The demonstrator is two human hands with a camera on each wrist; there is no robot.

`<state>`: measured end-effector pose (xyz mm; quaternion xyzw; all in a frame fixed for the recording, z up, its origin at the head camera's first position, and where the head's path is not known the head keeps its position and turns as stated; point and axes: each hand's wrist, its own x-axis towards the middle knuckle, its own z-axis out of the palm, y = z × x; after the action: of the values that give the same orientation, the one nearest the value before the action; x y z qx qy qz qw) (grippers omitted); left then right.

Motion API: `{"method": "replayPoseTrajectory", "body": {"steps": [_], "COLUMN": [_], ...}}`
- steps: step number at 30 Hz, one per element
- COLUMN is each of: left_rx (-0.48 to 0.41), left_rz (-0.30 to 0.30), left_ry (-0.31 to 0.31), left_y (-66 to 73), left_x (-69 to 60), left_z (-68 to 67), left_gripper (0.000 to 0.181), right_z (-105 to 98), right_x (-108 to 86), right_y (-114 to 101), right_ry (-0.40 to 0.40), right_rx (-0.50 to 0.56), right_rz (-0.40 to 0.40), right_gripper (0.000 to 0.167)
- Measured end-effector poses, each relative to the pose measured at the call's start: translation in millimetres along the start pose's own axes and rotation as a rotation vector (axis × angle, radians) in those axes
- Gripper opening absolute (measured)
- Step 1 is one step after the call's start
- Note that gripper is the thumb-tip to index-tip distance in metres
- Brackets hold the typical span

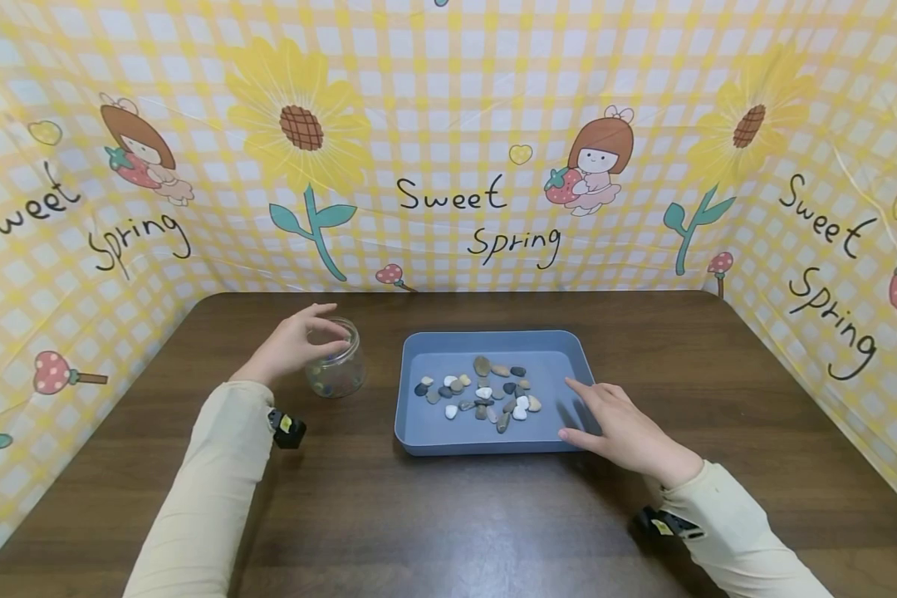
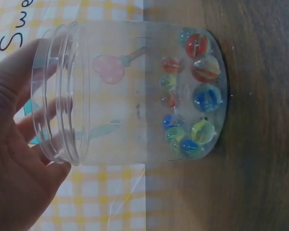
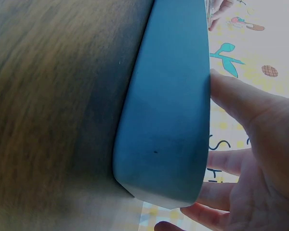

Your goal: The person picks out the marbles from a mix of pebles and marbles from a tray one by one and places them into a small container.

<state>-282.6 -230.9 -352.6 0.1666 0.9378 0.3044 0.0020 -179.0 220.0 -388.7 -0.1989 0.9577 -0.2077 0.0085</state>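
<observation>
My left hand (image 1: 291, 342) is at the mouth of a clear jar (image 2: 115, 91), fingers and thumb curved at its threaded rim. Parts of the fingers (image 2: 26, 127) show through the clear neck; which lie inside and which behind cannot be told. Coloured glass marbles (image 2: 207, 98) lie on the jar's bottom. At the right end of a blue tray (image 1: 486, 447), my right hand (image 1: 628, 432) spreads its fingers and thumb about the front corner. In the right wrist view its thumb (image 3: 231, 94) meets the tray's rim. Small stones (image 1: 483, 393) in grey, white and tan lie scattered in the tray.
Jar and tray stand apart on a brown wooden table (image 1: 478, 531). A yellow checked cloth (image 1: 448, 100) printed with sunflowers rises behind the table and along both sides. A small black camera is worn on each wrist.
</observation>
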Motion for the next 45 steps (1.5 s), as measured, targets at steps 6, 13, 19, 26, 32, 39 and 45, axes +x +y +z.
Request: {"method": "replayPoseTrajectory", "body": {"steps": [6,13,19,26,32,39,45], "left_rx": [0.003,0.017,0.026,-0.004,-0.055,-0.018,0.054], "left_rz": [-0.018,-0.015,-0.016,-0.001,0.026,0.049,0.090], "left_ry": [-0.016,-0.023,0.012,0.070,0.060,0.041,0.027], "left_y": [0.8,2.9,4.3,18.6,33.9,49.3,65.4], "left_x": [0.3,-0.4,-2.9,-6.8,-8.2,-9.9,-12.8], "left_z": [1.2,1.1,-1.9,-8.9,-11.7,-15.7,-18.1], "left_gripper": [0.027,0.025,0.030,0.038,0.041,0.047,0.051], "right_z": [0,1,1,-1,-3,-6,-14], "right_x": [-0.9,-1.4,-1.2,-0.8,-0.3,1.4,4.4], "right_y": [0,-1,-1,-2,-2,-3,-8], "right_ry": [0.001,0.005,0.003,-0.001,0.003,-0.002,-0.038], "right_rx": [0.003,0.004,0.002,-0.009,-0.053,-0.118,-0.141], "right_rz": [-0.003,-0.005,-0.002,0.001,-0.034,-0.064,-0.068], "right_gripper": [0.074,0.073,0.073,0.072,0.069,0.065,0.066]}}
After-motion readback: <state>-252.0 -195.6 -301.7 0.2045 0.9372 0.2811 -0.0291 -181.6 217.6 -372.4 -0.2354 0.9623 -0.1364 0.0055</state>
